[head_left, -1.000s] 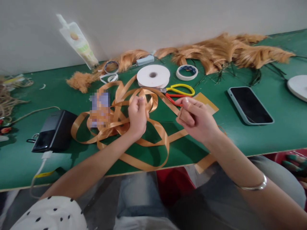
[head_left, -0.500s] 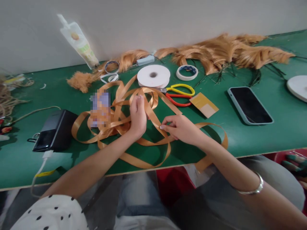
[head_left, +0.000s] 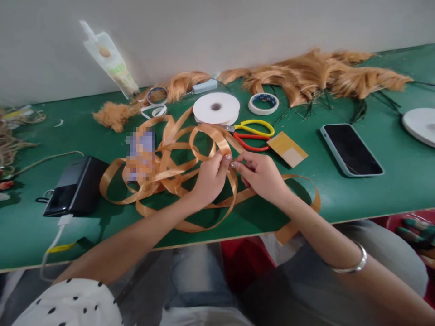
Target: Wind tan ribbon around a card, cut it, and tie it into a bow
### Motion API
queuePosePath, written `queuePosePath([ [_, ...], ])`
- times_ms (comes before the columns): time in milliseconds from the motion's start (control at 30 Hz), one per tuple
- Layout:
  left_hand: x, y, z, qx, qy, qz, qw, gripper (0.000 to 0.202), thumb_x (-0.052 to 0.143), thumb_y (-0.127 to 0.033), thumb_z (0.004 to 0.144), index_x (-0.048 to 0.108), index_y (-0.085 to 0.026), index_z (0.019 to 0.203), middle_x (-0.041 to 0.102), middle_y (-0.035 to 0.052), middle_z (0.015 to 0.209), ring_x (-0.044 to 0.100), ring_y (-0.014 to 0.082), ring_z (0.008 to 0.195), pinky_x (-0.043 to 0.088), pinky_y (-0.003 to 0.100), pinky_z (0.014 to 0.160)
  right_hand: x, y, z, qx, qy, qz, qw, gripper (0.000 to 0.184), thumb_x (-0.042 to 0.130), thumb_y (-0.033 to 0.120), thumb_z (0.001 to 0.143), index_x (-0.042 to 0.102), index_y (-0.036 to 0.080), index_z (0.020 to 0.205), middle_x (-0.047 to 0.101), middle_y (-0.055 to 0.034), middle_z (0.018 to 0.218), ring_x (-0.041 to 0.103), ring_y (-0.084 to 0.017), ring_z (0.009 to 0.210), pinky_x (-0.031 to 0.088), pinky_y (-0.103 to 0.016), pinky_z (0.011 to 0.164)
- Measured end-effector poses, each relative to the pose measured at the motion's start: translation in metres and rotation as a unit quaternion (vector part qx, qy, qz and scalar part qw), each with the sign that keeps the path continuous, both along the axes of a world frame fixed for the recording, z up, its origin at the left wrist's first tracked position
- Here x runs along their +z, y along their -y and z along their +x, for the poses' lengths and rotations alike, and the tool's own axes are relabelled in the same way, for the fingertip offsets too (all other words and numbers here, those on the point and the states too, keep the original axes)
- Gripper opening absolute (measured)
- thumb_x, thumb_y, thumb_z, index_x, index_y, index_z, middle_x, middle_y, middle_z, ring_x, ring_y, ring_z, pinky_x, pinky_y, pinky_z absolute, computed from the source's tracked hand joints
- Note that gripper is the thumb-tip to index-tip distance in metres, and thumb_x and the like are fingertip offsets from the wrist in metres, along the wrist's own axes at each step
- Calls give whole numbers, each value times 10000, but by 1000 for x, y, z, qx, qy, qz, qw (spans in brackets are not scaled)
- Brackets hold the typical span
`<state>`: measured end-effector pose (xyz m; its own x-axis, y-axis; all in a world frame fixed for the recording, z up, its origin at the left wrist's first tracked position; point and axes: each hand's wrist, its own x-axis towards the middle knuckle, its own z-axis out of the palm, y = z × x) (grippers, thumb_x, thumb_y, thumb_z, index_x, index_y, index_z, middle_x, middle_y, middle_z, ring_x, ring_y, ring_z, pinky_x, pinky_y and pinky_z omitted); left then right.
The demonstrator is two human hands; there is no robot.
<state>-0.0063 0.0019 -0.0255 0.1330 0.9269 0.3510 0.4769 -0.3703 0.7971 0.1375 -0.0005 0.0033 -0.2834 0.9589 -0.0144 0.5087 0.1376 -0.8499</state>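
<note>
Green table [head_left: 356, 199] | scissors [head_left: 252, 136] just beside spool [head_left: 204, 108] | left hand [head_left: 213, 176] pinches looped ribbon [head_left: 219, 139] | right hand [head_left: 261, 174]: grip unclear

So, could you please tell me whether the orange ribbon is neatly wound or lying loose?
Loose: the orange ribbon lies in overlapping loops across the green table, and the left hand pinches one loop.

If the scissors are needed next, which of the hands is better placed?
Probably the right hand: it is nearer the scissors, while the left hand pinches the orange ribbon.
</note>
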Motion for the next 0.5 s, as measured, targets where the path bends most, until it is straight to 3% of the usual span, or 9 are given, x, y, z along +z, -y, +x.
queuePosePath([
  [167,-1,-2,-3,31,-3,38,999,391,350,-450,913,361,-203,610,356,-49,449,369,93,400,230,244,415,0,-2,2,0,98,55,994,132,470,137,784,599,158,766,462,46,445,396,-85,421,293,-223,512],
  [333,-3,-4,-5,28,-11,36,999,380,374,-413,911,383,-199,597,356,-44,441,365,95,396,218,244,406,-5,-5,7,-52,250,119,959,200,455,185,805,638,156,880,569,-26,555,498,-151,515,303,-250,535],
  [433,-4,-3,-5,18,-7,24,1000,402,358,-434,914,385,-199,589,372,-36,444,381,99,404,224,250,411,-5,-8,11,-95,267,143,948,216,438,186,826,638,149,898,606,-51,589,538,-180,554,314,-267,549],
  [500,-4,-3,-4,11,-7,17,1000,423,341,-456,914,357,-201,577,364,-34,442,382,99,403,222,254,412,-4,-10,13,-126,225,140,956,215,433,193,844,635,145,903,606,-46,579,542,-175,539,336,-274,557],
])
